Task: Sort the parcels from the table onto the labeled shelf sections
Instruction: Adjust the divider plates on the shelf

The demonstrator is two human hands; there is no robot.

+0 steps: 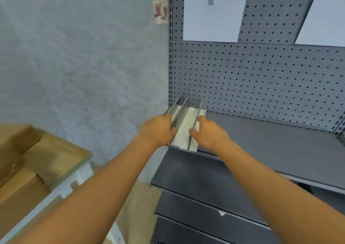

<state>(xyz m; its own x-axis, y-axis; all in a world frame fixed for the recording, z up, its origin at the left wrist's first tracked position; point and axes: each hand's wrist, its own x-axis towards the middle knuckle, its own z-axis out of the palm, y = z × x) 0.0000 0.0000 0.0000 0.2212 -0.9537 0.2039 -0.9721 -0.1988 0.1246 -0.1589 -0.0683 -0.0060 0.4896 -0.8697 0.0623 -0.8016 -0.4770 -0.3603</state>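
Both hands, left (158, 129) and right (209, 133), grip upright parcels (183, 129) on shelf (270, 142); fingertips hidden.

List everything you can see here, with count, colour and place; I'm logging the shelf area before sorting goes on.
parcels: several, grey and white, standing on edge at the shelf's left end
shelf: one, dark grey, right of centre
pegboard: one, grey, behind the shelf
paper signs: two, white, on the pegboard
poster: one, brown and cream, on the wall
cardboard boxes: at least two, brown, lower left
left hand: one, gripping the leftmost parcels
right hand: one, holding the right parcel
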